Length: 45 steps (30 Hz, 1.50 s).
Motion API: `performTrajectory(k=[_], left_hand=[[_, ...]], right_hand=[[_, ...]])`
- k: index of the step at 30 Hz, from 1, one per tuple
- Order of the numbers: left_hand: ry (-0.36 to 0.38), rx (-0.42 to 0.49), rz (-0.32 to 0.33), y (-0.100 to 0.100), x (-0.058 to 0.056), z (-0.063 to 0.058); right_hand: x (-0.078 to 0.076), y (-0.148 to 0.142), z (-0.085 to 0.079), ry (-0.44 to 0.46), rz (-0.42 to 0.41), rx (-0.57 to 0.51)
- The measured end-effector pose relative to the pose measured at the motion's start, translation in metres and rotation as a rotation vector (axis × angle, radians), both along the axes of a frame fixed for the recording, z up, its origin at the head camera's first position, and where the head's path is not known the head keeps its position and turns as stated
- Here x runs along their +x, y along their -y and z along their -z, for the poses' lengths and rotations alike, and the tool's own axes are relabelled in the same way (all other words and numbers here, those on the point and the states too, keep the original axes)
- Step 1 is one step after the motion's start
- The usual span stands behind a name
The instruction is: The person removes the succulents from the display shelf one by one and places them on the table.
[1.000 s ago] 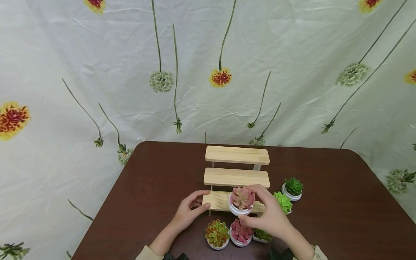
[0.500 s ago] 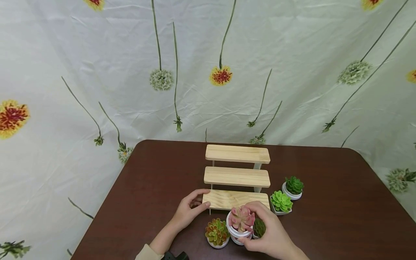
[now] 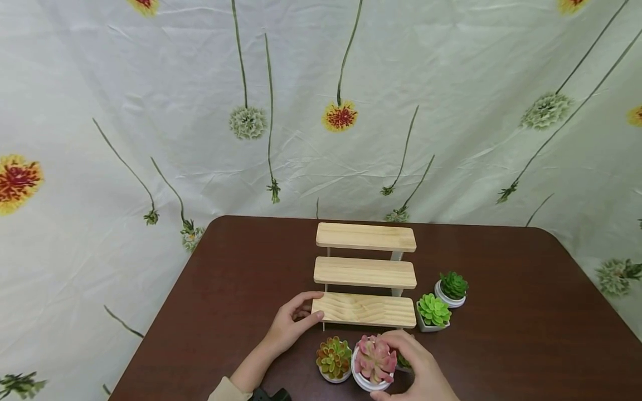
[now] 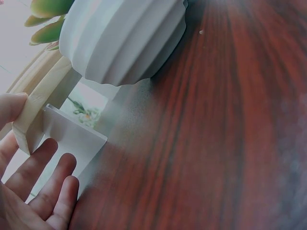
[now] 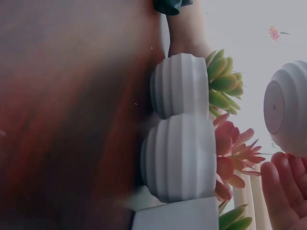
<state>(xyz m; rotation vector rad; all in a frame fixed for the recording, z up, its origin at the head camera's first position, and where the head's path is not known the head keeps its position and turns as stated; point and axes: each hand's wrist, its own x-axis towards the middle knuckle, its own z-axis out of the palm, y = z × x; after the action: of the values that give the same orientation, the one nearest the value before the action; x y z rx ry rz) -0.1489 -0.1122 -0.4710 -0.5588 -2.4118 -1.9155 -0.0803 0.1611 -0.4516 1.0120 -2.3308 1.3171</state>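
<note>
My left hand [image 3: 293, 323] grips the left end of the lowest shelf of a three-step wooden plant stand [image 3: 363, 310]. In the left wrist view the thumb and fingers lie on either side of the board [image 4: 41, 100]. My right hand [image 3: 421, 370] holds a pink potted succulent [image 3: 373, 361] in a round white pot. The right wrist view shows that pot raised clear of the table, above a second pink succulent [image 5: 235, 153] in a ribbed white pot. The head view has this lower plant mostly hidden. An orange-green succulent [image 3: 333, 357] stands to its left.
A green succulent [image 3: 405, 361] is partly covered by my right hand. Right of the stand are a bright green succulent [image 3: 433, 311] in a square pot and a dark green one [image 3: 453, 285]. The brown table [image 3: 241, 267] meets a flowered cloth [image 3: 200, 111] behind.
My right hand has brought the pink succulent back from over the lowest shelf towards me, above the front row of pots. My left hand stays on the stand.
</note>
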Motion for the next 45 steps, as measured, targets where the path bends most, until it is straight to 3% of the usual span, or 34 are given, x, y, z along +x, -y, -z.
performTrajectory(k=[4,10,19,22,34,45], left_hand=[[-0.003,0.002,0.001,0.0,0.0,0.0],[-0.004,0.007,0.003,0.0,0.0,0.001],[0.007,0.003,0.001,0.0,-0.001,0.001],[0.01,0.003,0.001,0.0,0.0,0.001],[-0.003,0.004,0.006,0.0,-0.001,0.002],[0.0,0.006,0.014,0.001,-0.001,0.001]], right_hand=[[0.001,-0.003,0.005,-0.018,-0.021,-0.017],[-0.002,-0.011,0.016,-0.119,-0.1,-0.018],[0.012,-0.009,0.026,-0.101,-0.042,0.014],[0.015,-0.009,0.03,-0.096,-0.059,0.016],[0.013,-0.01,0.047,-0.125,-0.089,0.066],[0.019,-0.009,0.049,-0.12,-0.031,0.121]])
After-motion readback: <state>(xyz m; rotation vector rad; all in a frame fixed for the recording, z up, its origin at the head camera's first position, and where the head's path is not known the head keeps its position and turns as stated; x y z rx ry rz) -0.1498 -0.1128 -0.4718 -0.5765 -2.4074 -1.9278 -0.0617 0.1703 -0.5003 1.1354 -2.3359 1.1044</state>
